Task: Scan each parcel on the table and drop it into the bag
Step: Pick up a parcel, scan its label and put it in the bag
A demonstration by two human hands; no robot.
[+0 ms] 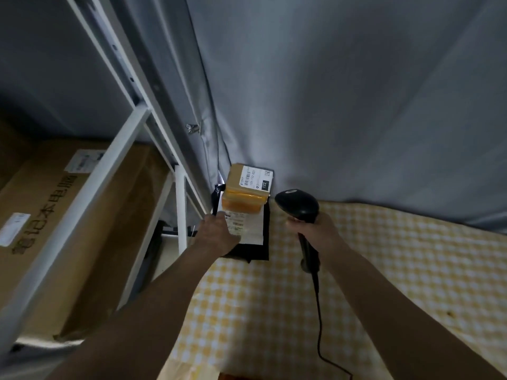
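Two parcels are left on the bench as far as I can see, stacked at the far left corner right against the grey curtain. The lower one is a flat black mailer (253,249) with a white label (247,226) facing up, and a tan box (247,193) wrapped in yellow tape sits on its far end, its own label also up. No bag in view anywhere, so I can't tell how many have already gone in. Judging by the layout, the job is still in the scan stage for these two, with the drops yet to come.

Left hand (216,234) is reached out over the near left edge of the mailer, fingers curled down onto it at the label's edge. Looks like it's taking hold of the mailer, but whether the thumb is actually under it I can't tell from here. Right hand (315,229) has a full fist-style grip round the handle of the black scanner (297,204), head pointing away toward the stack, just right of the box. Its cord (319,325) trails back toward the near edge across the yellow check cloth (384,270).

Off to the left there's a white metal rack (120,149) with a big cardboard carton (55,215) on it, well apart from the action.
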